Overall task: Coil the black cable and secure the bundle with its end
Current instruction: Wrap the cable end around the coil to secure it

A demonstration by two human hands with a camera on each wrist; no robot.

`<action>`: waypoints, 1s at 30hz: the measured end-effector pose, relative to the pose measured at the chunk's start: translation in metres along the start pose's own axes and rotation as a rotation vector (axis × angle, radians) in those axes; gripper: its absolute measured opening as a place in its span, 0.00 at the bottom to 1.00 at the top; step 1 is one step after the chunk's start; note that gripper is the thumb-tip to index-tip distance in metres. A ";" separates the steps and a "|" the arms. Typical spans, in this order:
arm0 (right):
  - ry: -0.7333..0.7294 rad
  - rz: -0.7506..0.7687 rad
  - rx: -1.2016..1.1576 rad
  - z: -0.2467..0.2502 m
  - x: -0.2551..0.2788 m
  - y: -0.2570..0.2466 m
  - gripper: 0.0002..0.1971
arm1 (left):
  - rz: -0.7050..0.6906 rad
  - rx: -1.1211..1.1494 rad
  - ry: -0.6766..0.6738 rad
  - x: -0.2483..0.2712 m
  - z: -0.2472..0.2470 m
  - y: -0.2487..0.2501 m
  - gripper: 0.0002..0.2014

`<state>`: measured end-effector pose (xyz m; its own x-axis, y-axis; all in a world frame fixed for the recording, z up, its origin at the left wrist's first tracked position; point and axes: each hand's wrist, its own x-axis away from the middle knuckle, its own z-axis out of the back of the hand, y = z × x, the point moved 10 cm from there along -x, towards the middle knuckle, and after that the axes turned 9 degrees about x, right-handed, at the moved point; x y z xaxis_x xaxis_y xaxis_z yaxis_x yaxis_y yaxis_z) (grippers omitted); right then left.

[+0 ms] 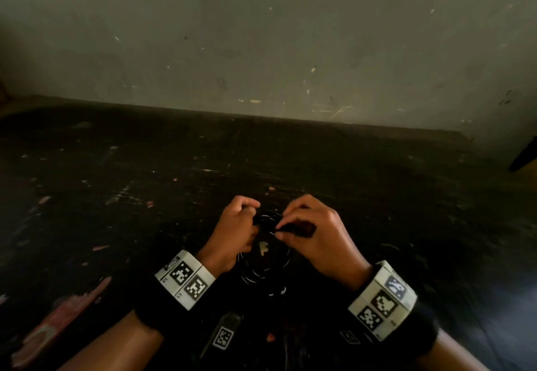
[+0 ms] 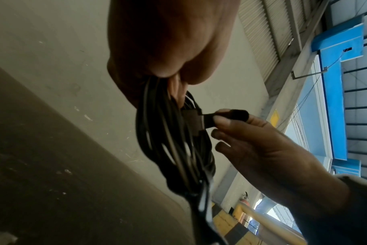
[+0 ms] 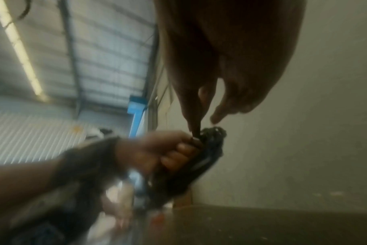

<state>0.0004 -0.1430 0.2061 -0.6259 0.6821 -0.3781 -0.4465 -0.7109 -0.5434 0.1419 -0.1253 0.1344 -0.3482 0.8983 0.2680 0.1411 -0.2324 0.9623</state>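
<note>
A coil of black cable [image 1: 263, 266] hangs in several loops between my hands above the dark table [image 1: 261, 161]. My left hand [image 1: 236, 227] grips the top of the coiled cable [image 2: 168, 140], fingers curled round the loops. My right hand [image 1: 308, 231] pinches a flat black strap [image 2: 228, 115] at the bundle's top, between thumb and forefinger; its other fingers are spread. The strap runs from a band across the loops. In the blurred right wrist view the cable bundle [image 3: 207, 149] sits in the left fist [image 3: 170, 152], with my right fingertips [image 3: 193, 127] at its top.
A scuffed grey wall [image 1: 261, 51] rises behind the table's far edge. Pink paint marks [image 1: 58, 321] streak the table's near left. A tag with a square code [image 1: 223, 338] lies below my hands. A dark object [image 1: 526, 155] pokes in at the right edge.
</note>
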 end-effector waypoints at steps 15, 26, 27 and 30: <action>0.096 0.064 0.163 -0.018 0.005 0.000 0.10 | -0.050 0.199 -0.069 0.011 0.000 -0.012 0.13; 0.051 0.140 0.209 -0.022 0.003 -0.004 0.13 | -0.048 0.203 -0.113 0.004 -0.008 -0.015 0.15; 0.055 0.142 0.216 -0.022 0.002 -0.004 0.13 | -0.043 0.204 -0.133 0.004 -0.011 -0.016 0.16; 0.061 0.168 0.219 -0.018 0.000 -0.006 0.13 | -0.079 0.221 -0.192 0.007 -0.021 -0.010 0.15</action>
<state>0.0144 -0.1355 0.1953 -0.6659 0.5558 -0.4976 -0.4711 -0.8305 -0.2972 0.1189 -0.1242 0.1271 -0.1873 0.9694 0.1589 0.3257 -0.0913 0.9411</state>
